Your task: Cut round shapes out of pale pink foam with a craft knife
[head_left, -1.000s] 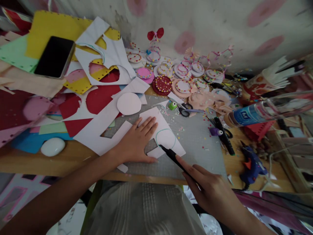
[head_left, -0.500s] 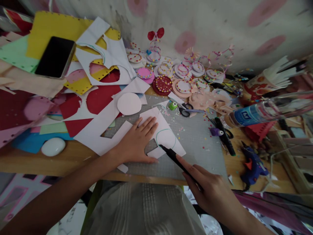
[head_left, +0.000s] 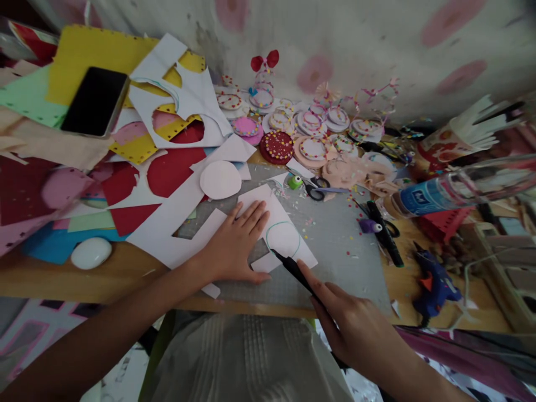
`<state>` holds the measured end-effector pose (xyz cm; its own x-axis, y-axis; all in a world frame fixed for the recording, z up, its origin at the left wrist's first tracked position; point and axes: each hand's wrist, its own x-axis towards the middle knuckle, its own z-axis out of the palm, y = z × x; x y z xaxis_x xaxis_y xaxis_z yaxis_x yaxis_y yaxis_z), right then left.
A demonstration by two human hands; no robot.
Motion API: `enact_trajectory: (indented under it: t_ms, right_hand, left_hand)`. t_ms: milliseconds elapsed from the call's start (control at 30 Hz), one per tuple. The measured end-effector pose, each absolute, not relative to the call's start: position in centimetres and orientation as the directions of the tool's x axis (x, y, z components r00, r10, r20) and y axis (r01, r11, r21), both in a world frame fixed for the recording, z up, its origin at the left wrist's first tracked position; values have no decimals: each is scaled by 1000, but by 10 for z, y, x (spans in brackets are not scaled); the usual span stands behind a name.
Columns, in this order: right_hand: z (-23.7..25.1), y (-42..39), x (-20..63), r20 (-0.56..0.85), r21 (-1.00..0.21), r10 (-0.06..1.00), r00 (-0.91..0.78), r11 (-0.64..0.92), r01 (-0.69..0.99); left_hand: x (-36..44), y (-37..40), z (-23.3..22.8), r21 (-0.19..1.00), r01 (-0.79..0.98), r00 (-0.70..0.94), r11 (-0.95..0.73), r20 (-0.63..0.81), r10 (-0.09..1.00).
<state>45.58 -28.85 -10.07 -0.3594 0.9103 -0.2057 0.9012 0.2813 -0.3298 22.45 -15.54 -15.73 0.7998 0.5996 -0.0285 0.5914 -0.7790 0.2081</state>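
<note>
My left hand (head_left: 243, 243) lies flat with spread fingers, pressing a piece of white foam sheet (head_left: 288, 215) against the grey cutting mat (head_left: 343, 262). On that piece a green circle (head_left: 283, 239) is drawn. My right hand (head_left: 347, 315) is closed round a slim black craft knife (head_left: 295, 269), held aslant with its tip on the lower left of the circle's line. A cut white disc (head_left: 220, 180) lies beyond my left hand, on a larger white offcut (head_left: 163, 240).
Coloured sheets and a phone (head_left: 96, 100) are heaped at the left. Small decorated hats (head_left: 276, 146) line the back. Scissors (head_left: 315, 191) lie on the mat. A black marker (head_left: 385, 234), a bottle (head_left: 431, 196) and a blue glue gun (head_left: 435, 285) are at the right.
My right hand and the knife have shifted slightly left, the tip staying near the circle's lower left. My left hand keeps its place on the foam sheet.
</note>
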Motion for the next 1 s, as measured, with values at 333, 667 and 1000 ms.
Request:
enact_trajectory:
  t_ms: [333,667,1000]
  right_hand:
    - [-96,-284,467,-177,-230,893,-413,370,900]
    - [-95,-287,479,-140,-47,884,-446,444,895]
    - [-81,-270,503,-192,64,822,-536,555,829]
  left_hand:
    - [225,-155,-155,199,601,795,-774,-41,606]
    - [226,-154,-153,198,593,800,-781,-39,598]
    - [226,-154,-152,235,584,803,-777,-26,595]
